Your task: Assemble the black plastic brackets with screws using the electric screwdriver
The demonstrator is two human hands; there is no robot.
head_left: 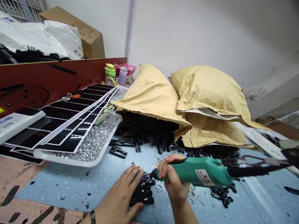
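Observation:
My right hand [174, 180] is wrapped round a green electric screwdriver [201, 172], held nearly level. Its tip points left and meets a screw area on a row of black plastic parts [142, 191]. My left hand [121, 194] lies flat with fingers stretched along the left side of these parts, the thumb apart near their lower end. Small silver screws show on the top part. Loose nuts [159, 186] lie just right of the row, and loose screws [193, 196] are scattered below the screwdriver.
A white tray [93, 163] of small nuts stands at left, partly under black label sheets [67, 124]. Two tan sacks [149, 93] spill black parts [137, 137] behind the hands. A cable runs right from the screwdriver. Bottles [123, 76] stand by the red board [88, 71].

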